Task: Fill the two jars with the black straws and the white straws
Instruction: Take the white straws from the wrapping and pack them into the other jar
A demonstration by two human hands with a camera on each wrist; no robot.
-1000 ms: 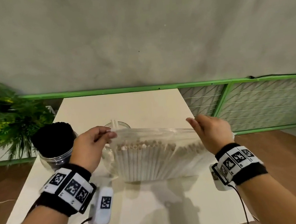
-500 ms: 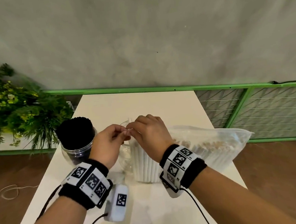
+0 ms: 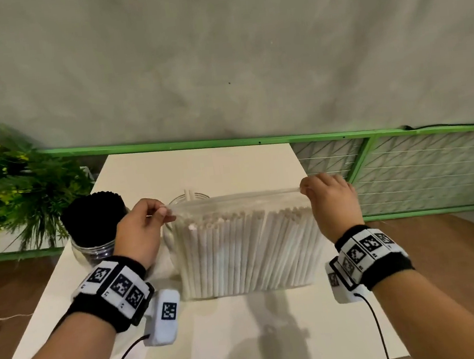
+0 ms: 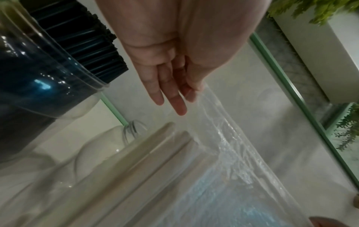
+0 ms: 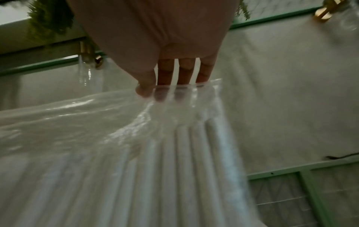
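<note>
While the white straws (image 3: 246, 248) sit packed upright in a clear plastic bag (image 3: 238, 201) at the middle of the head view, both hands have the bag's top edge stretched flat between them. The left hand (image 3: 141, 230) pinches the left corner with thumb and forefinger, other fingers (image 4: 174, 98) hanging pretty straight. The right hand (image 3: 331, 201) pinches the right corner, its fingers (image 5: 165, 72) tucked behind the plastic. The bag's bottom rests on the white tabletop (image 3: 199, 168). Just behind its left end there's a clear jar (image 3: 188, 197) with a couple of white straws poking out. Further left, another jar (image 3: 91, 250) is stuffed with black straws (image 3: 93, 212). A leafy plant (image 3: 12, 191) fills the left edge of the frame, with a green rail (image 3: 226, 144) running across behind the tabletop.
</note>
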